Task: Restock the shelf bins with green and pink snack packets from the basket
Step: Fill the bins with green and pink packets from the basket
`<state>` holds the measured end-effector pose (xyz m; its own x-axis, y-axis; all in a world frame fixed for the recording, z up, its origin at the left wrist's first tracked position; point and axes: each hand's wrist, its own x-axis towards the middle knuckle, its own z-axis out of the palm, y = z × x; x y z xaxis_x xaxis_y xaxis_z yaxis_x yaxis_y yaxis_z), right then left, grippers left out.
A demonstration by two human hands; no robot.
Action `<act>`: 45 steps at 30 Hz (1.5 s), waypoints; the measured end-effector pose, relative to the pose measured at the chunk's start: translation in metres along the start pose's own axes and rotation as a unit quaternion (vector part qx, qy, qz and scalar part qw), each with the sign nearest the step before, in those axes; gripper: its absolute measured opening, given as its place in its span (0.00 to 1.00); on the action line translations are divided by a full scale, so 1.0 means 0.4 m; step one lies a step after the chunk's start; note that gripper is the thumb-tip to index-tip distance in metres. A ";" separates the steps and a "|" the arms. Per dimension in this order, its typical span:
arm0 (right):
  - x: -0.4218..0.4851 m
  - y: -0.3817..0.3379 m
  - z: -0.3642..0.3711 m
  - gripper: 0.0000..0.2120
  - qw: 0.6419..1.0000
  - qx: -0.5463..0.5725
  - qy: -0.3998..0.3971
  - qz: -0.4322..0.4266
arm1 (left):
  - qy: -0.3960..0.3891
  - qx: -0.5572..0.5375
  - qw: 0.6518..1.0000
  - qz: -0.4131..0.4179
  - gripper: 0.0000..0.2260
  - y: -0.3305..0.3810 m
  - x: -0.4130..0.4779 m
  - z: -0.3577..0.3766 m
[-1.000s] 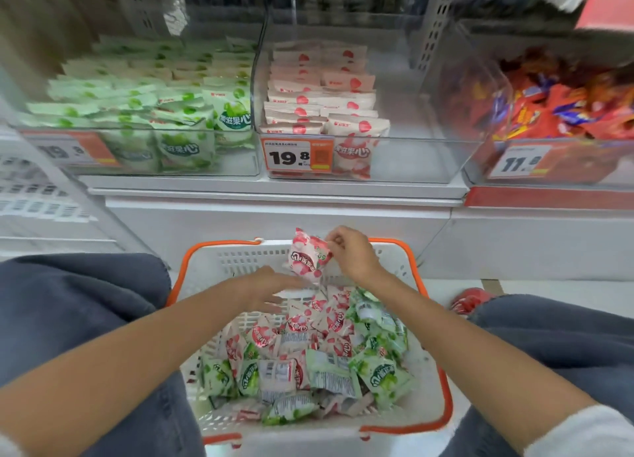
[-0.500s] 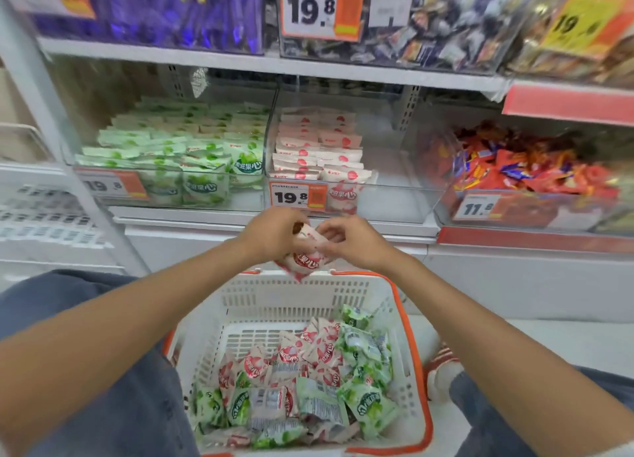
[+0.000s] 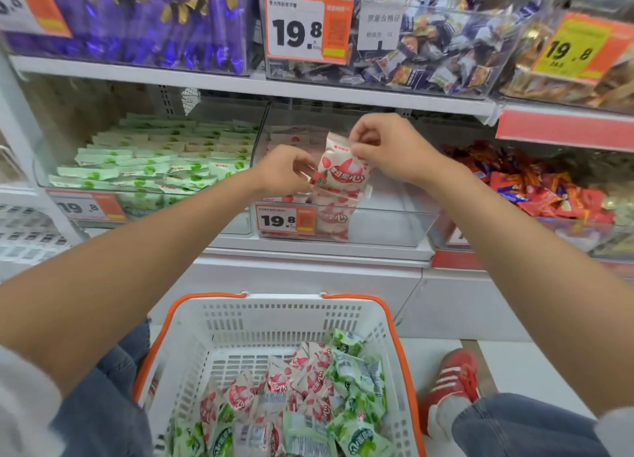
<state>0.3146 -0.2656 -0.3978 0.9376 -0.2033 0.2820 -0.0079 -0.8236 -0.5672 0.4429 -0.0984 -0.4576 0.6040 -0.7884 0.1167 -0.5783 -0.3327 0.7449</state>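
While you hold the pink packet (image 3: 343, 168) up at the mouth of the middle bin (image 3: 394, 223), your right hand (image 3: 387, 148) pinches its top corner and your left hand (image 3: 284, 175) grasps its left edge. The packet hangs upright, just above the pink stack already in that bin, not yet set down.

You look to be about partway through. The green bin (image 3: 206, 216) on the left is well filled in flat rows. The pink bin holds packets only on its left side; its right half looks bare. The basket (image 3: 281, 316) at your knees still carries a loose heap of green and pink packets (image 3: 308, 405) at its near end, so many trips are left, mostly sorting pink from green.

Around you, a bin of red sweets (image 3: 549, 189) sits just right of the pink one, and the upper shelf (image 3: 274, 86) carries more bins overhead. That shelf edge leaves a low opening, and the orange price tag (image 3: 284, 220) covers part of the bin front, so you should judge the drop from above.
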 end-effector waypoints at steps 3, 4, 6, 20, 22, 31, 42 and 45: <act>0.004 0.015 0.027 0.05 0.998 -0.055 -0.021 -0.004 | -0.004 0.051 0.999 -0.012 0.11 -0.032 0.035 0.005; 0.001 0.025 0.045 0.05 0.997 -0.068 -0.034 -0.007 | -0.009 0.071 0.997 -0.009 0.10 -0.032 0.043 0.008; -0.009 0.049 0.082 0.05 0.995 -0.073 -0.061 -0.003 | -0.023 0.117 0.993 0.001 0.08 -0.021 0.056 0.018; 0.009 0.105 0.183 0.06 0.992 -0.050 -0.104 0.051 | -0.012 0.122 0.992 0.010 0.06 -0.048 0.076 0.049; 0.011 0.112 0.187 0.07 0.992 -0.034 -0.108 0.063 | 0.012 0.119 0.993 0.015 0.07 -0.053 0.057 0.060; 0.044 0.146 0.175 0.05 0.974 0.017 0.069 0.213 | 0.039 0.237 0.968 0.077 0.11 -0.074 0.004 0.067; 0.083 0.120 0.201 0.16 0.864 0.259 -0.177 0.392 | 0.071 0.145 0.986 0.042 0.04 -0.098 -0.001 0.085; 0.089 0.129 0.203 0.16 0.837 0.303 -0.193 0.412 | 0.052 0.106 0.993 0.022 0.04 -0.094 0.005 0.081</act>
<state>0.3758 -0.2723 -0.4799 0.7436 -0.2877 -0.6036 -0.6398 -0.0436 -0.7673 0.4481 -0.1041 -0.5065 0.6226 -0.7503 0.2223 -0.7011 -0.4085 0.5845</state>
